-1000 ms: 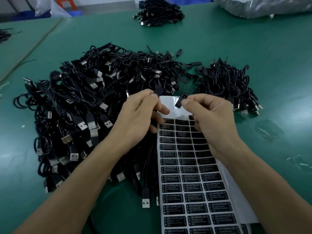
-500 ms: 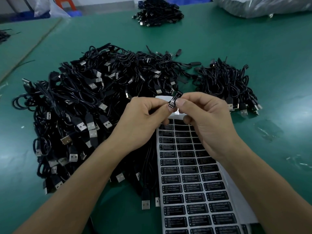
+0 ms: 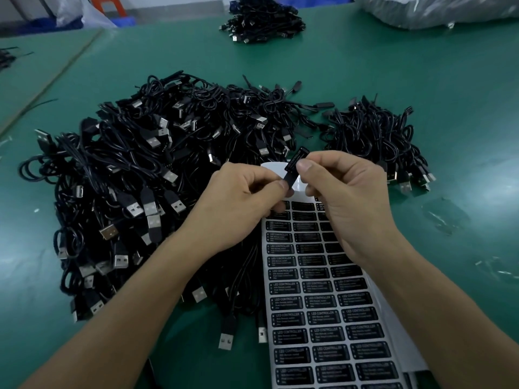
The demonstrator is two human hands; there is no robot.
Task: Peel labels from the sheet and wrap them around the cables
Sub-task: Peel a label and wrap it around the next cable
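Rows of black "LED CONTROLLER" labels are seen nearest, carried on a white label sheet that is laid flat on the green table, its far end plain white. Above that end, a single peeled label is held upright and slightly tilted: its lower end is pinched between thumb and forefinger of the left hand, and its upper part is pinched by those of the right hand. Whether a cable is gripped behind it cannot be told. Beyond the hands, a large heap of black USB cables is spread; a smaller heap is set to its right, and a third pile is seen farthest off, near a clear plastic bag.
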